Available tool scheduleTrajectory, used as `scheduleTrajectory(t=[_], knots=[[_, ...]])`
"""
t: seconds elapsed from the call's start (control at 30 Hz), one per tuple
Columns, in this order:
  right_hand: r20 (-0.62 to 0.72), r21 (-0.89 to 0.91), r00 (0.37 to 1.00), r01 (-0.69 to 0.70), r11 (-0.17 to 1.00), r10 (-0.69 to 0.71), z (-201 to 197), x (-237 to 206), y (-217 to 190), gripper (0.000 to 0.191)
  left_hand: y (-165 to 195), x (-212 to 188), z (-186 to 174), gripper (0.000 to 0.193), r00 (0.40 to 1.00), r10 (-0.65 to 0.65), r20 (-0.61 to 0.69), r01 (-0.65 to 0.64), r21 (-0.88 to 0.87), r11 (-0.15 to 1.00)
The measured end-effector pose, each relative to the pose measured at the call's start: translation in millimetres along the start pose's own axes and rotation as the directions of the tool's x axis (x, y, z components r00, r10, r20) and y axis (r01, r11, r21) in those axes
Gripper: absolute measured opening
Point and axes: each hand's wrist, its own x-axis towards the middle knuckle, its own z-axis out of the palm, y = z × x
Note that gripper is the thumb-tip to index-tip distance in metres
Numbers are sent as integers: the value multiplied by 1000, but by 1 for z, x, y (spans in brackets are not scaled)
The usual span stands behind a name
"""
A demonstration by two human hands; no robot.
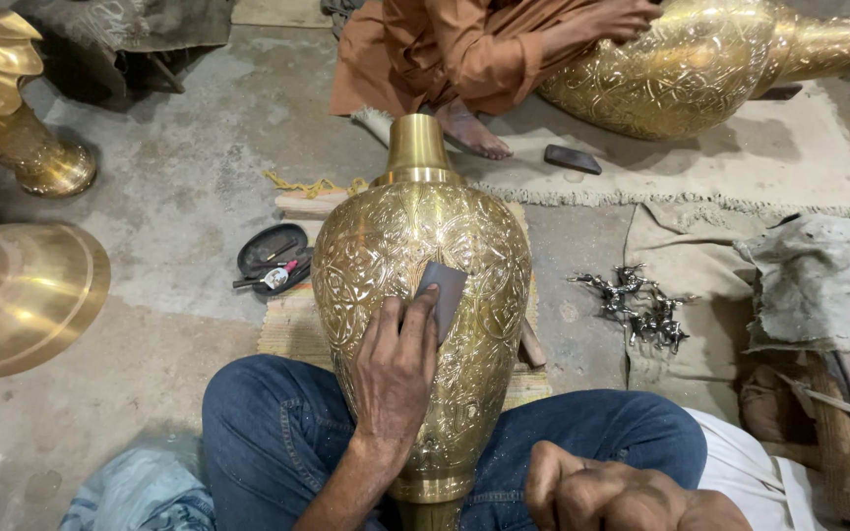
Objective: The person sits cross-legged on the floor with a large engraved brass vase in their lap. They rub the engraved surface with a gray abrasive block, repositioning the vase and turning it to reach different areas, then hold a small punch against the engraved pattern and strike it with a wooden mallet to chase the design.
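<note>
Nearest the camera, the right hand point(622, 492) is balled into a fist on the right thigh, holding nothing visible. The left hand point(395, 369) lies flat against the engraved brass vase point(423, 295), fingers extended and pressing a small grey abrasive pad point(443, 295) onto its belly. The vase lies tilted between the knees, neck pointing away, partly over a woven mat point(282, 329). Judgement: surface rubbing of the engraved belly is in hand; the next stroke calls for even pressure and a steady vase, which the right hand is not bracing. Left of the mat sits 1 dark tray of small tools point(270, 258); to the right, a cluster of small metal pieces point(637, 305). Beyond, a second person in orange point(464, 49) works on another brass vessel point(691, 64) over a fringed rug point(740, 162).
</note>
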Motion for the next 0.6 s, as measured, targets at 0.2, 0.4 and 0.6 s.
scheduleTrajectory(t=[0.2, 0.4, 0.6], knots=[[-236, 32, 969, 87, 996, -77, 6, 2, -1, 48, -12, -9, 16, 30, 1000, 27, -13, -26, 68, 997], [-260, 106, 951, -144, 984, 167, 12, 22, 0, 48, -18, -13, 24, 30, 1000, 27, -13, -26, 72, 997], [43, 265, 978, -206, 942, 202, 2, 33, 3, 42, -15, -12, 21, 31, 1000, 23, -7, -23, 48, 999]])
